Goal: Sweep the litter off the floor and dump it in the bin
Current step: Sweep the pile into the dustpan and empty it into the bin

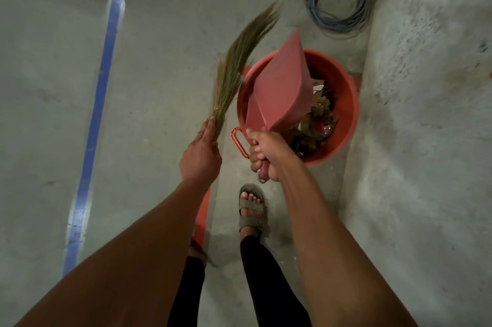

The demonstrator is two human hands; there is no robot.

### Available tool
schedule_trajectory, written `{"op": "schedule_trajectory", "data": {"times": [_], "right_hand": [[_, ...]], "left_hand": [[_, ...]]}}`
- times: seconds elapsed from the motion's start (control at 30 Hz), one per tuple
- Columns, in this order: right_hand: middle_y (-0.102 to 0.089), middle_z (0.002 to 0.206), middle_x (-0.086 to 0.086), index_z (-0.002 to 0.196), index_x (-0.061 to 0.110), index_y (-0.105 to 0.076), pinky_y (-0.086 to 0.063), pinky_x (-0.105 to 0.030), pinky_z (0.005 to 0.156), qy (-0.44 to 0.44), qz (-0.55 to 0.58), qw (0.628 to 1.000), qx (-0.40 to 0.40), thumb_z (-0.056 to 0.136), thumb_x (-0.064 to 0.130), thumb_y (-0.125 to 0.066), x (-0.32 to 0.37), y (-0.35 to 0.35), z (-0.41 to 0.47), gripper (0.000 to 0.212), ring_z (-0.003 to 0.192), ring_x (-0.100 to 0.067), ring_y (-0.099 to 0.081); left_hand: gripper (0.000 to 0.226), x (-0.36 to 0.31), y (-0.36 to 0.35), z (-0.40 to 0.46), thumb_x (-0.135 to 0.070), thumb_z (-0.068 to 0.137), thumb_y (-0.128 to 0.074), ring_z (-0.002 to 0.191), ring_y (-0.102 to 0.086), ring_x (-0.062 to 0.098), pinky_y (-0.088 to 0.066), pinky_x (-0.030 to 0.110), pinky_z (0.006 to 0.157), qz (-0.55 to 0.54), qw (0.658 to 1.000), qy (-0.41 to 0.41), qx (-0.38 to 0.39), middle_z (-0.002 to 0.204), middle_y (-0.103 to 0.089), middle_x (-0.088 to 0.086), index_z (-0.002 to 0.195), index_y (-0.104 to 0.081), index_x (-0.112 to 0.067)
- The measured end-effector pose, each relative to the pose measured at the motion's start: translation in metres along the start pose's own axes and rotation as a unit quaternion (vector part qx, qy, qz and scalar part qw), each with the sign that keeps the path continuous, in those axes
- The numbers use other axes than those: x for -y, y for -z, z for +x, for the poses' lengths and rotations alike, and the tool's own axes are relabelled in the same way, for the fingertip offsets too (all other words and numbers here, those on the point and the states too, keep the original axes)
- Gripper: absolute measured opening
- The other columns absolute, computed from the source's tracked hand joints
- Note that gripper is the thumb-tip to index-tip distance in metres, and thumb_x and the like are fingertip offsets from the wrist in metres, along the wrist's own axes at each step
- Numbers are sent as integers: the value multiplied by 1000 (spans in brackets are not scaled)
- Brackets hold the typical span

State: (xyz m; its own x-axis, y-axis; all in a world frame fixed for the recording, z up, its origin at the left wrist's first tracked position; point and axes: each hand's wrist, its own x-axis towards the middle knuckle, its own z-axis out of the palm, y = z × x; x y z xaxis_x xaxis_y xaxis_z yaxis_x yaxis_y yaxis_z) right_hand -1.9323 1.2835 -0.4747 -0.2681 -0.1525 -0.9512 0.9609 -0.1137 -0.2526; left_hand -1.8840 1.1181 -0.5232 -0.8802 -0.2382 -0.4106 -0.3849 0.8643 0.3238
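Observation:
A red round bin (pixel 346 103) stands on the concrete floor, with brown litter (pixel 318 119) piled inside. My right hand (pixel 266 156) grips the handle of a pink dustpan (pixel 282 87), which is tipped up over the bin with its mouth turned toward the litter. My left hand (pixel 201 153) holds a grass broom (pixel 239 60) by its bound end, just left of the bin. The bristles point up and away, curving to the right. The broom's handle end is hidden under my hand.
A coil of grey cable (pixel 338 1) lies beyond the bin. Blue tape (pixel 98 103) marks a line on the floor at left. A rough pale wall (pixel 426 113) runs along the right. My sandalled foot (pixel 251 209) stands just behind the bin. An orange strip (pixel 202 217) lies by my legs.

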Motion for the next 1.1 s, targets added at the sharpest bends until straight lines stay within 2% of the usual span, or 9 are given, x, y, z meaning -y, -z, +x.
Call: {"op": "schedule_trajectory", "data": {"times": [0.07,0.17,0.23,0.33,0.4,0.57,0.67,0.83,1.1], "right_hand": [[-30,53,8,75,27,-39,-18,-24,52,-7,0,1000,1,104,40,-53,-3,-6,3,35,42,-6,-25],[-29,53,7,82,24,-39,-21,-21,43,-3,22,1000,-10,104,33,-54,-10,-14,3,28,42,-7,-25],[-32,53,6,82,24,-40,-23,-20,40,-6,-11,998,-55,102,28,-51,-16,-16,7,24,39,-7,-28],[-42,52,2,94,24,-48,-29,-20,39,16,-59,989,-136,95,24,-49,-24,-11,12,2,34,-10,-35],[-41,54,1,95,22,-48,-30,-21,40,28,-28,988,-148,91,20,-49,-27,-5,12,5,35,-10,-34],[-35,50,6,86,18,-47,-26,-20,41,40,50,992,-109,100,25,-54,-21,16,-6,17,40,-7,-29],[-30,52,8,78,19,-43,-24,-21,38,16,146,988,-48,101,24,-58,-18,36,-3,28,39,-6,-26],[-29,51,11,67,23,-35,-26,-18,32,-95,365,923,71,100,20,-61,-21,76,39,42,33,-3,-27],[-33,48,9,68,24,-35,-29,-18,31,-102,424,885,160,99,24,-62,-7,89,39,42,31,-5,-31]], "left_hand": [[71,3,1,1,-22,102,-51,120,-63,34,-59,49,85,-10,1000,-1,4,164,-39,-13,162,-20,-43],[71,5,1,0,-22,101,-50,119,-64,34,-61,50,85,-29,1000,-2,11,162,-43,-10,161,-20,-43],[69,6,3,-1,-22,102,-49,115,-65,35,-61,51,83,-38,999,-4,0,161,-45,-8,161,-21,-42],[68,9,8,-3,-23,102,-49,118,-64,34,-60,53,87,-58,998,-15,-23,160,-46,-5,162,-21,-40],[68,12,13,-4,-24,102,-49,120,-64,33,-59,52,91,-79,996,-21,-33,159,-48,-4,162,-20,-41],[64,15,25,-1,-26,105,-46,113,-65,32,-58,52,95,-121,991,-31,-44,147,-58,5,163,-21,-38],[62,19,29,3,-27,104,-44,102,-67,34,-59,53,89,-149,988,-13,-50,131,-66,12,161,-22,-39],[60,30,27,13,-28,105,-42,94,-67,31,-60,53,84,-152,987,18,-37,119,-68,11,161,-22,-39],[60,36,16,13,-24,106,-44,92,-64,27,-58,45,83,-130,991,33,-6,120,-66,10,162,-25,-36]]}}
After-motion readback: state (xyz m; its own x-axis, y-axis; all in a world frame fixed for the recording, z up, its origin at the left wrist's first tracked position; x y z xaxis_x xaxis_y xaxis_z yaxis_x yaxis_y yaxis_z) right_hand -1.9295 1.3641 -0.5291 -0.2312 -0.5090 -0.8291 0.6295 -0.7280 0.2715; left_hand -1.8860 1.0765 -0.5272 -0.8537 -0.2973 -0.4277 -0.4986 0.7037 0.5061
